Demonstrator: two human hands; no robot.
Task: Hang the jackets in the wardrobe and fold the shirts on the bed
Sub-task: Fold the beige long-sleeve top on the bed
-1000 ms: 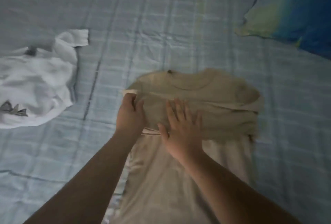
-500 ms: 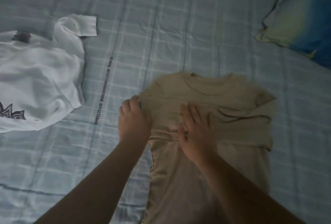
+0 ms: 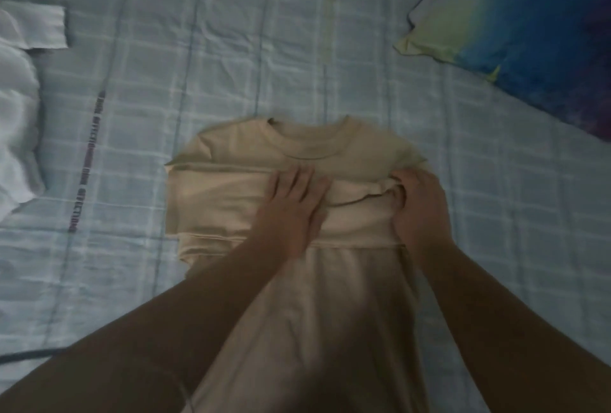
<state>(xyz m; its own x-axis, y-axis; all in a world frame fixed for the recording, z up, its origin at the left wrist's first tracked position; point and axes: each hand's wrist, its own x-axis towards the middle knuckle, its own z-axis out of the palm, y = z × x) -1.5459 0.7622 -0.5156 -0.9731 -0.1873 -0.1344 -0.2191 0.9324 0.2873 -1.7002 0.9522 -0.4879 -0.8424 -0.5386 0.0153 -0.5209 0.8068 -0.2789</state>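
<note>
Beige shirt (image 3: 238,194): sleeves lying folded in; left hand (image 3: 294,211) pressing flat, right hand (image 3: 420,207) seemingly pinching sleeve fabric. Body fold and white shirt (image 3: 16,121) remaining.

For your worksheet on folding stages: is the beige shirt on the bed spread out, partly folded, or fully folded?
Partly folded. The beige shirt has both sleeves folded in across the chest, while its lower body lies unfolded toward the camera.

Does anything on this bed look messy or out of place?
The white shirt at the left edge lies crumpled, not folded. On the beige shirt, the folded-in right sleeve is bunched under the right hand, while the left hand lies flat. Nothing looks damaged.
</note>
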